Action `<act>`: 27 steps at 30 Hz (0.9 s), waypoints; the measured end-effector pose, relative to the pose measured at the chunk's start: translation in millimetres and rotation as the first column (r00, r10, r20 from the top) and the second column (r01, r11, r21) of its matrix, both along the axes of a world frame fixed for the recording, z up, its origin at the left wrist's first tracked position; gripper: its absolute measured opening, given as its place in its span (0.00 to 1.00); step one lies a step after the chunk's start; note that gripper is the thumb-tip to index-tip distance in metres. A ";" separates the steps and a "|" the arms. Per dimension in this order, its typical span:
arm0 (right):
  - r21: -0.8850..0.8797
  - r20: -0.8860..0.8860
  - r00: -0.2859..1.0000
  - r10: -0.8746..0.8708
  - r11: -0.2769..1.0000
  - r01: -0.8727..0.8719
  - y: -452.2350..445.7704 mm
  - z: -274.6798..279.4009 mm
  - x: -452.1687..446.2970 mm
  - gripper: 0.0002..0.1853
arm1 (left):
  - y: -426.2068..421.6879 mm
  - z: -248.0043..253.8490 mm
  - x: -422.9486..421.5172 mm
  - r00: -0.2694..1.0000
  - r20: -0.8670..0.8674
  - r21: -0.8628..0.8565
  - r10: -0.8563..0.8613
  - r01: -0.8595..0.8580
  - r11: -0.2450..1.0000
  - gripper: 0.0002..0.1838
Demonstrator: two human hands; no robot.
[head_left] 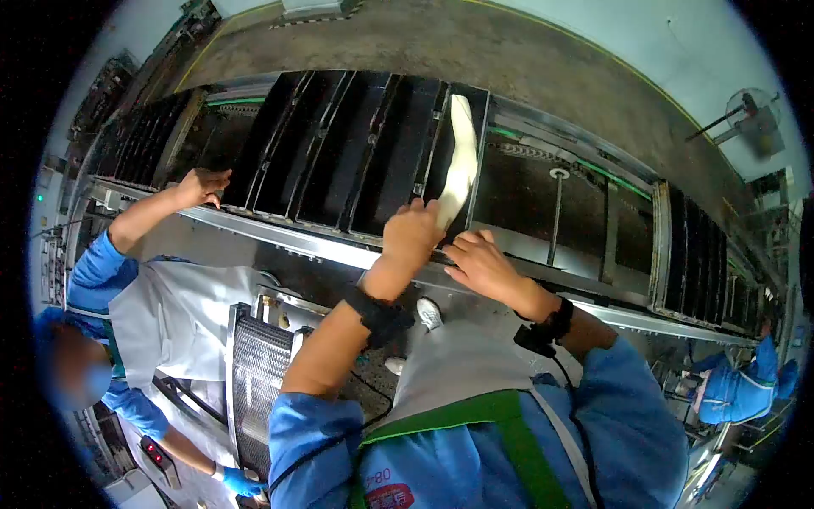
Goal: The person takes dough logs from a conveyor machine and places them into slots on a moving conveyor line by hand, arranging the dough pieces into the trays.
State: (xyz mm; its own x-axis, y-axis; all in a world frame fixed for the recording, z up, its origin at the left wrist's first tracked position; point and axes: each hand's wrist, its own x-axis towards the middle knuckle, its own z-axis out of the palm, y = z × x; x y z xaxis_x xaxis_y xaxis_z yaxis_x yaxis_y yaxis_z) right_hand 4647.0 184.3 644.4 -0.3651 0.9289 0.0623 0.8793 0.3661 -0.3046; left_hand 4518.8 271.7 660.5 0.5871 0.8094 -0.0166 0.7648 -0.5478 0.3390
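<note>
A long pale strip that looks like dough [461,161] lies lengthwise in the rightmost compartment of a black multi-slot pan [396,127]. My left hand [413,231] is closed at the strip's near end, its fingers curled over the compartment's front. Just to the right, my right hand [485,265] rests at the near edge of the same compartment, fingers spread and thumb apart. It appears to hold nothing. The fingertips of my left hand partly hide the strip's near end.
The pan sits on a metal-railed conveyor [543,276] with more black pans [691,259] further right. At left a co-worker in a white apron [182,318] reaches to the pan's edge, beside a mesh belt [261,373]. Another person [738,386] stands far right.
</note>
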 end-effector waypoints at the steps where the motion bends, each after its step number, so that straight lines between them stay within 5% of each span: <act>1: 0.001 -0.001 1.000 0.000 1.000 0.000 0.9 -1.3 0.4 0.14 | -3.3 -1.0 4.1 0.999 -0.043 0.127 -0.016 0.021 0.992 0.15; 4: 0.044 0.023 0.999 0.032 0.998 -0.033 -5.8 -7.4 1.4 0.14 | -3.8 -27.9 17.4 0.989 -0.141 0.297 -0.051 0.092 0.950 0.07; 9: 0.163 0.059 0.998 -0.020 0.986 0.010 -13.1 -10.4 -0.9 0.15 | -12.9 -28.1 18.9 0.998 0.054 0.355 0.021 -0.039 0.934 0.06; 12: 0.022 0.084 0.995 -0.060 0.998 0.058 -17.4 6.5 -2.8 0.17 | -25.4 -14.6 2.3 0.992 0.129 0.188 0.001 -0.026 0.982 0.06; 13: 0.103 0.031 0.998 -0.048 0.994 0.044 -17.0 0.7 0.7 0.12 | -28.6 -6.3 -4.6 0.984 0.178 0.149 -0.011 -0.015 0.989 0.06; 16: 0.053 -0.033 0.982 -0.186 0.981 0.188 7.7 18.4 15.3 0.09 | -37.7 -8.6 -11.3 1.000 -0.013 0.225 -0.022 0.024 0.974 0.07; 18: 0.382 0.042 0.980 -0.193 0.910 0.163 46.0 17.4 36.4 0.09 | -47.8 -8.7 -14.1 0.999 0.039 0.295 -0.025 0.012 0.955 0.08; 22: 0.325 0.296 0.809 -0.508 0.850 0.415 134.7 21.5 49.0 0.16 | -60.5 -9.4 -18.2 0.985 0.172 0.413 -0.005 -0.067 0.908 0.07; 27: 0.424 0.401 0.640 -0.655 0.753 0.504 193.1 6.9 54.4 0.25 | -66.6 -2.7 -25.4 0.981 0.192 0.229 -0.023 -0.022 0.973 0.14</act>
